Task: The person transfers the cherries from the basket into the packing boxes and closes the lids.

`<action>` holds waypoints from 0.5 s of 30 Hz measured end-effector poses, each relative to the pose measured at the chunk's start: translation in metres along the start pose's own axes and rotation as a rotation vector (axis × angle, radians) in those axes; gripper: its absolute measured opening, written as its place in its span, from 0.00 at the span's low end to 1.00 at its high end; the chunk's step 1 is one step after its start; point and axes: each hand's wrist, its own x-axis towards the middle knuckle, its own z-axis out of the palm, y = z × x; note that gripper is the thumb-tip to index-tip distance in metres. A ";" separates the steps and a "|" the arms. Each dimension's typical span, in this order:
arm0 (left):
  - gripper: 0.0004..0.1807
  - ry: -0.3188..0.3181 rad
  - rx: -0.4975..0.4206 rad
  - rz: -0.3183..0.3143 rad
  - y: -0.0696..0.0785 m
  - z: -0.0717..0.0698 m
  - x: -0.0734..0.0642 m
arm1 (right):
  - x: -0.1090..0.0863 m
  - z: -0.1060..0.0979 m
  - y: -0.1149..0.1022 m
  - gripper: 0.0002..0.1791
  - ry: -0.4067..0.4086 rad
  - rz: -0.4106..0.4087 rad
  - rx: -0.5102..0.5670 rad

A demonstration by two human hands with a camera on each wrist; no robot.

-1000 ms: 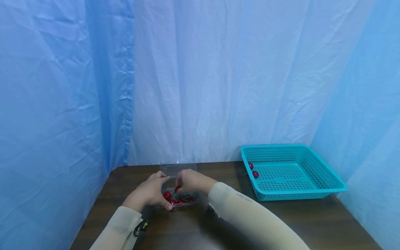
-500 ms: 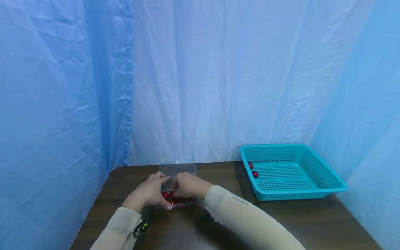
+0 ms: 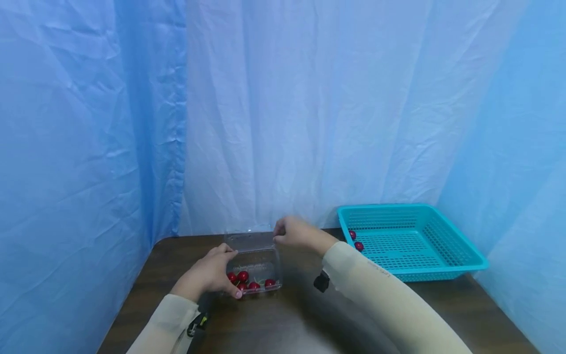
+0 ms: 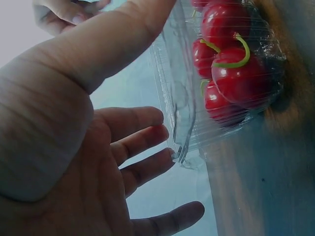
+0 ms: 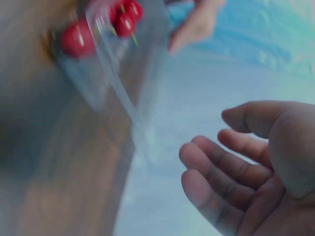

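Note:
A clear plastic box (image 3: 280, 268) with its lid (image 3: 249, 241) folded back stands on the table. Several red cherries (image 3: 242, 276) with green stems lie in it, toward the front. My left hand (image 3: 208, 273) rests against the box's left side, thumb by the front corner; in the left wrist view its fingers (image 4: 147, 167) are nearly straight, with some tips at the rim. Raised beside the box's back right is my right hand (image 3: 298, 232). The right wrist view shows its fingers (image 5: 224, 169) loosely bent with nothing between them.
At the right stands a turquoise mesh basket (image 3: 415, 273) with two cherries (image 3: 358, 246) near its left wall. The dark wooden table (image 3: 274, 324) has blue-white curtains (image 3: 300, 123) hanging behind it and at both sides.
My right hand, earlier in the box with a cherry at its fingertips, has let go and moved up and right, leaving the cherries in view. The left hand has stayed at the box.

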 end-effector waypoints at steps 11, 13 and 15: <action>0.68 -0.010 0.002 -0.011 0.004 0.001 0.001 | -0.026 -0.083 0.068 0.14 0.107 0.269 0.008; 0.68 -0.007 0.008 -0.007 0.004 0.001 0.001 | -0.030 -0.092 0.083 0.15 0.120 0.312 0.020; 0.68 -0.004 0.013 -0.005 0.003 0.001 0.002 | -0.033 -0.099 0.097 0.15 0.132 0.333 0.024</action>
